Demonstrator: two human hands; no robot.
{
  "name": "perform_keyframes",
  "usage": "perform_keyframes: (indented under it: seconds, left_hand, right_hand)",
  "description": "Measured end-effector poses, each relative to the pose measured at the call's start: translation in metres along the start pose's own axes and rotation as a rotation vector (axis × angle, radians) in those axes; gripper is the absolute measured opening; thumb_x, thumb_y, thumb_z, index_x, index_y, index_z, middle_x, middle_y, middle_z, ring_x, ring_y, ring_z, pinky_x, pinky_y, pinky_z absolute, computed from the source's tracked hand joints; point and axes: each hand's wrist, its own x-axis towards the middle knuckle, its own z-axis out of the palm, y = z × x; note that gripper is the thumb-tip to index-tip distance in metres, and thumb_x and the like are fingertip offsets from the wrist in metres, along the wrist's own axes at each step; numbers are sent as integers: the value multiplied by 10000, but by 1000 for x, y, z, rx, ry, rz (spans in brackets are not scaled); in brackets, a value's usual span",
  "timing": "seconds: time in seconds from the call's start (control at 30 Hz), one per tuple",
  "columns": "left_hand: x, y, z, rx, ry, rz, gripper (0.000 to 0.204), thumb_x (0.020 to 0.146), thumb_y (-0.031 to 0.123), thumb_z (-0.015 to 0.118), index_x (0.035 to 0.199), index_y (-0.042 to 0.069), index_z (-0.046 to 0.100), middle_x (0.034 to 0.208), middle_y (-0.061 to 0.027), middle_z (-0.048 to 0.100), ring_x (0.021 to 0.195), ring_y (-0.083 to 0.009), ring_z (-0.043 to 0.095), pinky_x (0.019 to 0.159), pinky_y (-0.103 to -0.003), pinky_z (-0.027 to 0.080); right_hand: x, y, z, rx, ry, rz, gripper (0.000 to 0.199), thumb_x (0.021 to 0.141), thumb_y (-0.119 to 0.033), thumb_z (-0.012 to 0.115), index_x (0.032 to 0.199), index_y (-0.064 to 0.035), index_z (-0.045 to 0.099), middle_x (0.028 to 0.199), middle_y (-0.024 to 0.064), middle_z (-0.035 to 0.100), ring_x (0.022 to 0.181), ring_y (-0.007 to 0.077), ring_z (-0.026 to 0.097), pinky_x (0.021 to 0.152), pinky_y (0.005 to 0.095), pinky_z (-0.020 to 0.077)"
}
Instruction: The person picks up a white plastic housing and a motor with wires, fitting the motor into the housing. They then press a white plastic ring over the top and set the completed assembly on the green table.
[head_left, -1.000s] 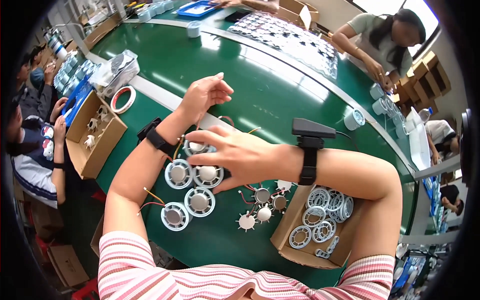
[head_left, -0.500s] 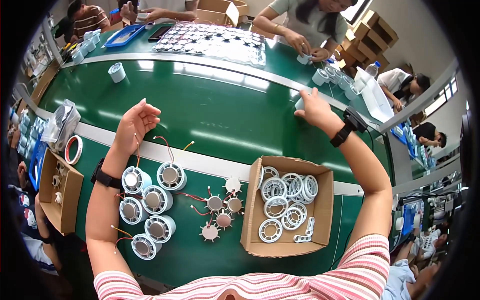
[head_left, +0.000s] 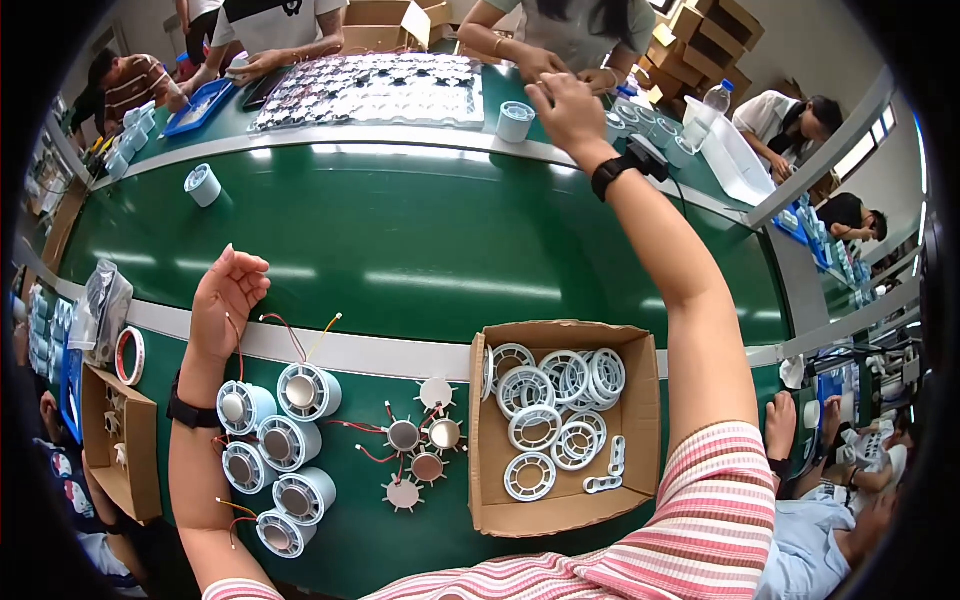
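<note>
My right hand [head_left: 572, 112] is stretched over the far side of the green bench, fingers extended and nothing visible in it. Just left of it a light-blue plastic cup [head_left: 515, 122] stands upright on the far strip. Above the near edge of the green band hovers my left hand [head_left: 230, 292], empty, fingers loosely curled and apart from the thumb. Close to my left forearm stand several light-blue round housings [head_left: 288, 443] with metal discs and thin wires. Beside them lie several spoked metal discs [head_left: 403, 435] with red wires.
A cardboard box [head_left: 565, 512] holds several white rings [head_left: 530, 477]. Another light-blue cup [head_left: 203, 186] sits on the green band [head_left: 400, 220]. Across it are a co-worker's hands [head_left: 542, 64], a tray of small parts [head_left: 370, 95] and a white bin [head_left: 730, 160]. A tape roll [head_left: 130, 356] is left.
My right hand has moved away from me, from the green band to the far strip, letting go of the cup it held. A cup now stands there. The whole view has shifted.
</note>
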Motion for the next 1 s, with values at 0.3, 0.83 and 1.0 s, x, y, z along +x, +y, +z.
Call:
perform_keyframes:
  seconds: [0.3, 0.83, 1.0]
  left_hand:
    - [2, 1, 5, 18, -16, 20, 383, 1105, 358, 457, 1004, 45, 652, 999, -85, 677, 892, -155, 652, 853, -299, 552]
    - [1, 1, 3, 30, -48, 27, 409, 1095, 375, 463, 1018, 34, 674, 998, -89, 698, 900, -164, 667, 872, -308, 543]
    - [-2, 2, 2, 34, -46, 22, 408, 1090, 377, 473, 1027, 30, 678, 992, -87, 706, 903, -167, 675, 877, -308, 544]
  right_hand:
    - [-6, 153, 14, -191, -391, 495, 955, 808, -786, 627, 1538, -197, 449, 1605, 213, 289, 1477, 481, 282, 1221, 519, 266]
    - [-32, 119, 3, 77, -267, 344, 913, 738, -649, 763, 1474, -163, 524, 1626, 243, 238, 1472, 484, 297, 1200, 558, 270]
    - [0, 88, 12, -82, -495, 644, 950, 799, -735, 650, 1504, -120, 486, 1596, 279, 321, 1458, 467, 352, 1194, 593, 242]
